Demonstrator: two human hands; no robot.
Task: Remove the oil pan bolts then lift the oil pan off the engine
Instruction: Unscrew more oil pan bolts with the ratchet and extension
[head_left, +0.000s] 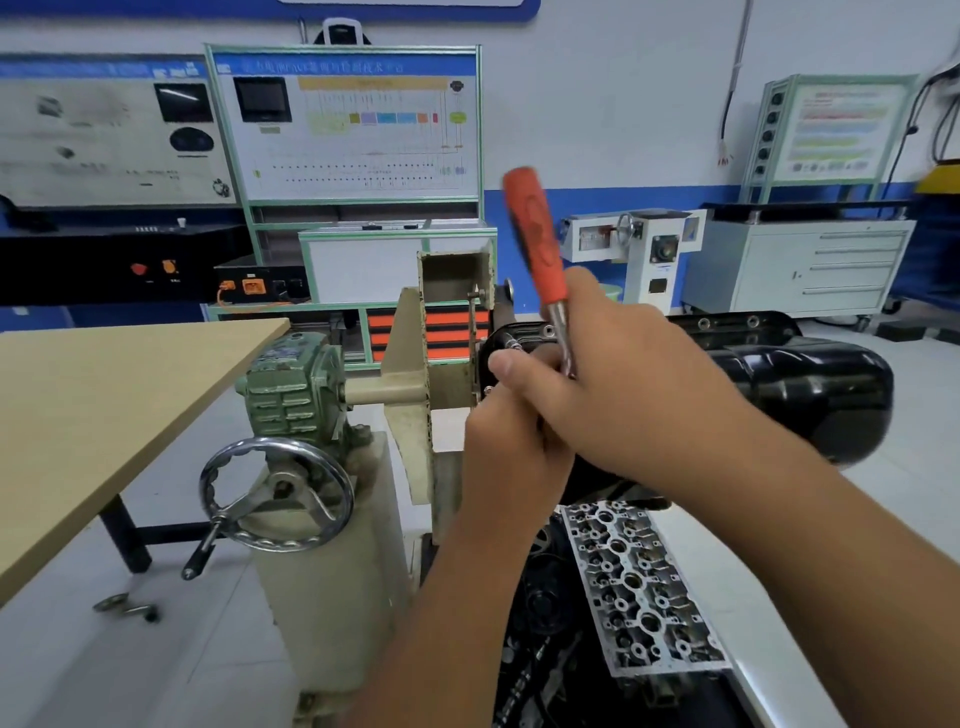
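The black oil pan (810, 384) sits on top of the inverted engine held in the stand, to the right of the cream mounting plate (410, 374). The right hand (623, 384) is wrapped around the metal shank of a red-handled driver (535, 239), whose handle tilts up and to the left. The left hand (509, 447) is curled in just beneath it at the pan's near-left corner. What its fingers hold is hidden.

The tool tip is out of sight behind the hands, so its seating on a bolt cannot be judged. If it sits crooked, it may slip and round the head. A freed bolt could drop toward the cylinder head (639, 587) below.

Room is tight on the left, where the plate and stand crowd the hands. To the right and above the pan, space is open. The wooden tabletop (104, 415) lies well to the left.
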